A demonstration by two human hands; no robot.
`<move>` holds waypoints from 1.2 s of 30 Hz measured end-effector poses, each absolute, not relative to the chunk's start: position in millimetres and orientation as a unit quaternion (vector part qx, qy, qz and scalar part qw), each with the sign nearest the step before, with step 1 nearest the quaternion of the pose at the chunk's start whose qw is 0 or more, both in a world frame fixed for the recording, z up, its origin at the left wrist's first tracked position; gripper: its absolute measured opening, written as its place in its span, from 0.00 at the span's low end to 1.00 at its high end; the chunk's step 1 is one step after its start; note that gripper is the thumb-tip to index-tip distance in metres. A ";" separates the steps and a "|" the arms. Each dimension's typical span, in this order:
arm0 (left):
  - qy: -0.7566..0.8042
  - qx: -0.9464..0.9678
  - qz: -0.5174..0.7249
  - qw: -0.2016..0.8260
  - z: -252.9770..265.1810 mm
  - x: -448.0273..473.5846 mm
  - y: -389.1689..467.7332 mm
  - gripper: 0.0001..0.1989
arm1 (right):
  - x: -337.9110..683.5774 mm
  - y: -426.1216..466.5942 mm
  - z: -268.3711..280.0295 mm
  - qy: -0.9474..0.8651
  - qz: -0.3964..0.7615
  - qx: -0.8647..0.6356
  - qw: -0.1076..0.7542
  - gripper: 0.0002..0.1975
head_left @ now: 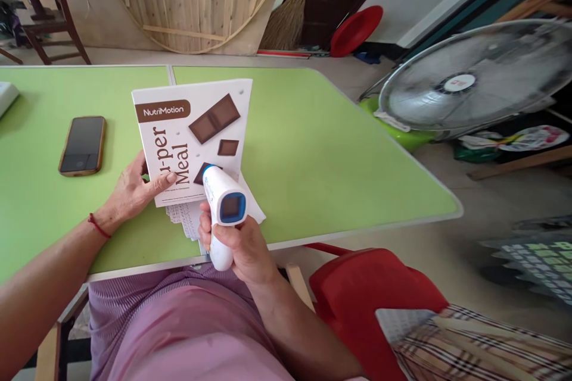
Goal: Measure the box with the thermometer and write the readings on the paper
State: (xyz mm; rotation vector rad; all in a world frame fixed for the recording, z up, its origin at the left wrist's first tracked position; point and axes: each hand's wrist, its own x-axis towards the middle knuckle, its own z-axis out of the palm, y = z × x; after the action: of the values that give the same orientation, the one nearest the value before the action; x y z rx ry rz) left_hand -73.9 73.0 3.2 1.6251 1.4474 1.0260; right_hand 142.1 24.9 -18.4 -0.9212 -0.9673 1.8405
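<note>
My right hand [243,247] grips a white and blue handheld scanner [223,205], its nose pointing at a white NutriMotion meal packet [192,131] printed with chocolate squares. The packet lies on the green table [322,149] near its front edge. My left hand [131,190] rests on the packet's lower left side, thumb on the print, pinning it flat. Some white printed paper [187,220] sticks out from under the packet.
A dark phone [83,144] lies on the table left of the packet. A white object [6,97] sits at the far left edge. A floor fan [473,83] stands to the right, a red chair [370,292] beside my knee, a broom [290,12] and round wooden board at the back.
</note>
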 end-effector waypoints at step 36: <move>0.566 0.639 0.385 0.351 5.7 -75.5 73.2 0.35 | 258.8 158.0 -6.8 -0.913 0.104 -0.384 0.089 0.30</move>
State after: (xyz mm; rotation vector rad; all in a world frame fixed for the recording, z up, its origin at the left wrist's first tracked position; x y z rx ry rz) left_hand -75.5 73.2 5.7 1.6531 1.4654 0.9968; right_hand 258.8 158.0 -6.8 -1.1434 -2.7167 0.3101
